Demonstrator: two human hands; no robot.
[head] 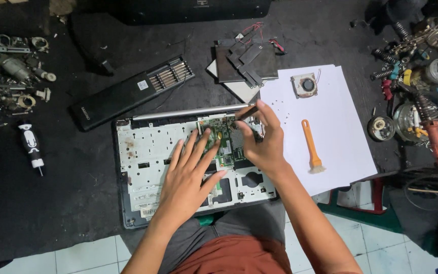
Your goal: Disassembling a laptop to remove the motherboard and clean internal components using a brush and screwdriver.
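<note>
An opened laptop base lies on the dark mat, its pale inner frame and green circuit board exposed. My left hand lies flat on the frame, fingers spread, fingertips resting on the circuit board. My right hand is curled over the board's right part and grips a thin dark tool whose end points at the board's upper edge.
A black laptop battery lies up left, dark metal plates above. White paper at right carries a small fan, an orange brush and tiny screws. Parts clutter both far sides; a black-white driver lies left.
</note>
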